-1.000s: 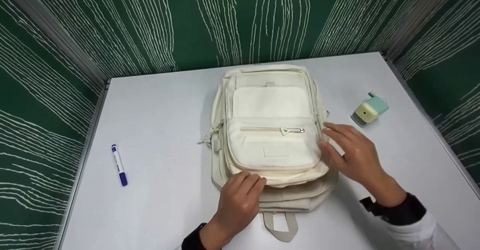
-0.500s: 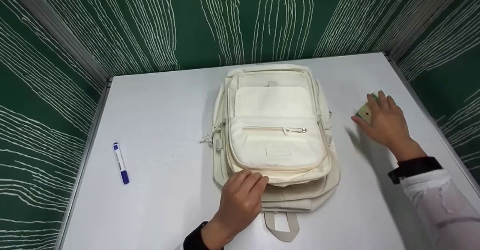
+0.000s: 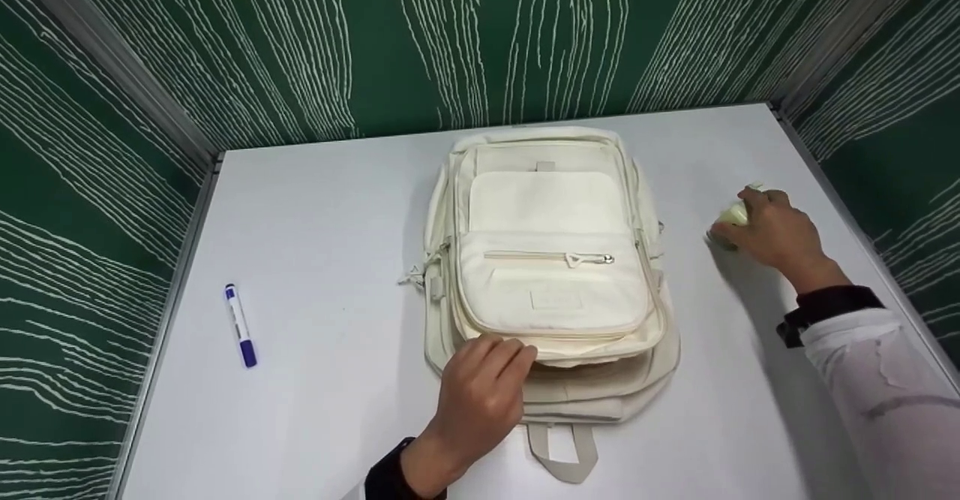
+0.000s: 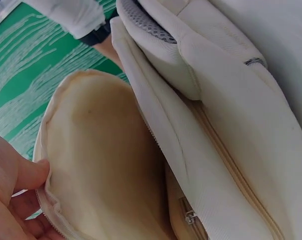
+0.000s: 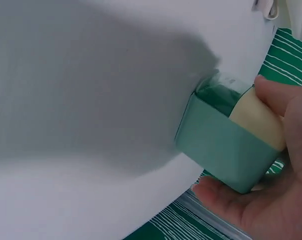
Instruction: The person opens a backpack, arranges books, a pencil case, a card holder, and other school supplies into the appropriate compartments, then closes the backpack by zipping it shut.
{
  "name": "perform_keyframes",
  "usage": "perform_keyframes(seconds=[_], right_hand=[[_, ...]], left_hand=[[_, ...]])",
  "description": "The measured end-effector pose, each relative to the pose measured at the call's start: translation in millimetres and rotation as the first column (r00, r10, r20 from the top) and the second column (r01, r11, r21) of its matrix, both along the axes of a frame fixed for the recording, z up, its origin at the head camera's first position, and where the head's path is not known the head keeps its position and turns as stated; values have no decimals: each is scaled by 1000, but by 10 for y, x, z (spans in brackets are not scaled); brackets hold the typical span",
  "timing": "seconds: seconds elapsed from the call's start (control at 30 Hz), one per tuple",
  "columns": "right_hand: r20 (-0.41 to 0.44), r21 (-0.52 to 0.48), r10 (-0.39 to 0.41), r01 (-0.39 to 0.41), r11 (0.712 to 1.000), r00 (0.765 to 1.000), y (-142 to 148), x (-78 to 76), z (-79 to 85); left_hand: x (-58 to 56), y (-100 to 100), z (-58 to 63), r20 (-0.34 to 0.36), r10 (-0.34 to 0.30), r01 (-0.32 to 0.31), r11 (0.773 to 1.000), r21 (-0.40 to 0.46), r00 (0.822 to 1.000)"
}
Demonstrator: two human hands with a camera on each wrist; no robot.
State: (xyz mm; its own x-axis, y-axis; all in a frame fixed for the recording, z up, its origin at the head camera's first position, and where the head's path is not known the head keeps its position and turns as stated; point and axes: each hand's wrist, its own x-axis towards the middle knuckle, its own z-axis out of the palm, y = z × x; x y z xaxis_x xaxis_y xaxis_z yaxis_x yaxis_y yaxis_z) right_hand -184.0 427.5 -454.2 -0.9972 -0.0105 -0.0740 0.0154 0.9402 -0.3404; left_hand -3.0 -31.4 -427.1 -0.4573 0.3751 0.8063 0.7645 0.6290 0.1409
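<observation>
A cream backpack [image 3: 551, 211] lies on the table, its top handle towards me. My left hand [image 3: 480, 402] pinches the rim of its open front compartment. In the left wrist view, thumb and fingers hold the zippered edge, pulling the pocket lining [image 4: 105, 145] wide, and a small zipper [image 4: 191, 217] shows inside. To the right of the bag, my right hand [image 3: 784, 233] grips a crank pencil sharpener [image 5: 226, 140], mint green with a pale yellow part. The right wrist view shows the thumb on one side of it and the fingers on the other, close to the tabletop.
A white marker with purple ends [image 3: 241, 326] lies on the left of the white table [image 3: 322, 222]. Green panels with white wavy lines [image 3: 397, 49] stand along the back and both sides. The backpack's handle loop [image 3: 581, 470] sticks out towards the front.
My right hand has left the backpack's right side, reached out to the right and closed around the pencil sharpener. The left hand keeps its hold on the compartment's edge.
</observation>
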Motion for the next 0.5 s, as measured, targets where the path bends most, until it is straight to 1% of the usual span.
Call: perform_keyframes(seconds=[0.1, 0.23, 0.33, 0.5], right_hand=[[20, -65, -32, 33, 997, 999, -4, 37, 31], [-15, -128, -45, 42, 991, 999, -70, 178, 54], [-74, -158, -44, 32, 987, 996, -187, 337, 53], [-158, -190, -62, 31, 981, 985, -417, 680, 67]], left_hand=[[-28, 4, 55, 10, -9, 9, 1000, 18, 1000], [-83, 9, 141, 2, -22, 21, 999, 43, 1000], [-131, 12, 207, -22, -21, 23, 998, 63, 1000], [-213, 19, 319, -43, -16, 20, 996, 89, 999]])
